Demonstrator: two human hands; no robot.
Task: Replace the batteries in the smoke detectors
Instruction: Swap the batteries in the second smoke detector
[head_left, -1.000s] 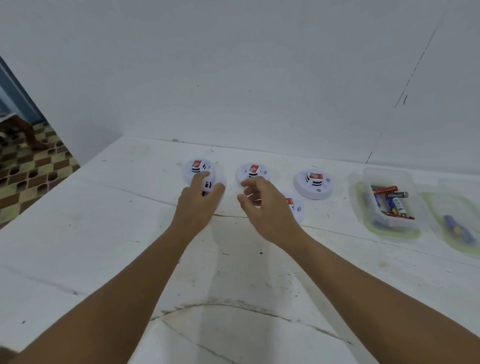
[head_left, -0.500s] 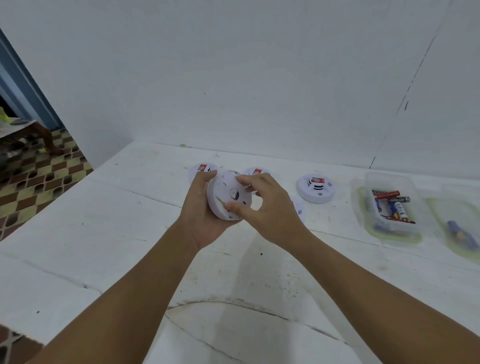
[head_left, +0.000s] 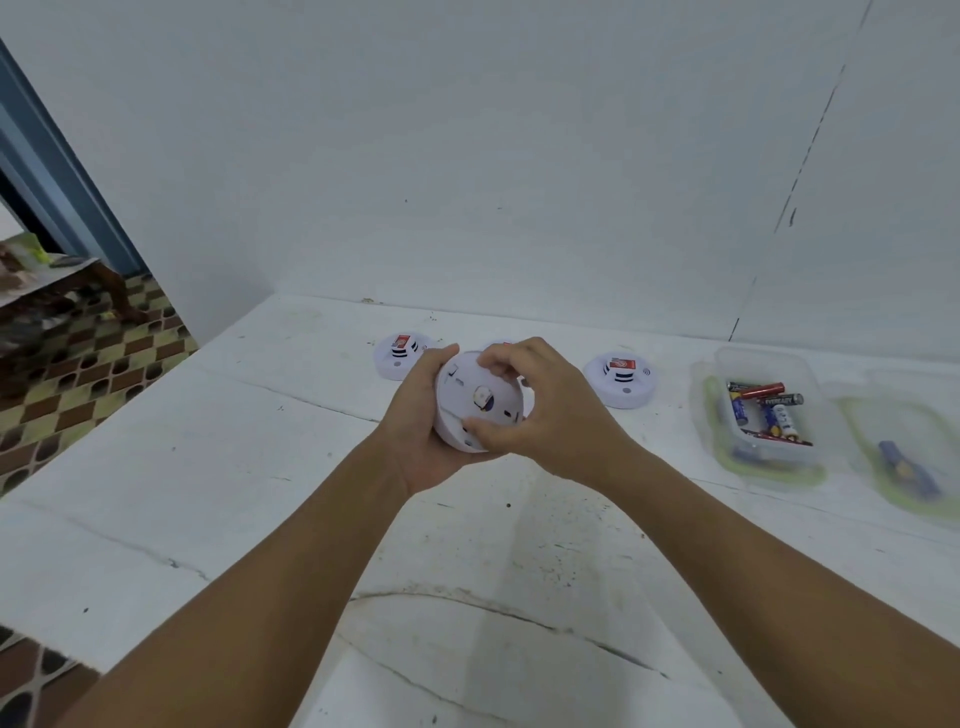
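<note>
Head view: held smoke detector (head_left: 475, 402) raised above white table (head_left: 218, 467), underside facing camera. Left hand (head_left: 421, 421) cups its rim from 9 o'clock; right hand (head_left: 545, 410) pinches rim from 3 o'clock, fingers curled. Battery tub (head_left: 769, 410) farther out at 3 o'clock.

Four detectors show: one held (head_left: 475, 402), three on the table (head_left: 399, 356) (head_left: 497, 345) (head_left: 621, 378); two tubs (head_left: 769, 364) (head_left: 901, 457); several batteries (head_left: 769, 410).

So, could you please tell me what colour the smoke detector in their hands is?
White; the held smoke detector shows best in the head view.
</note>
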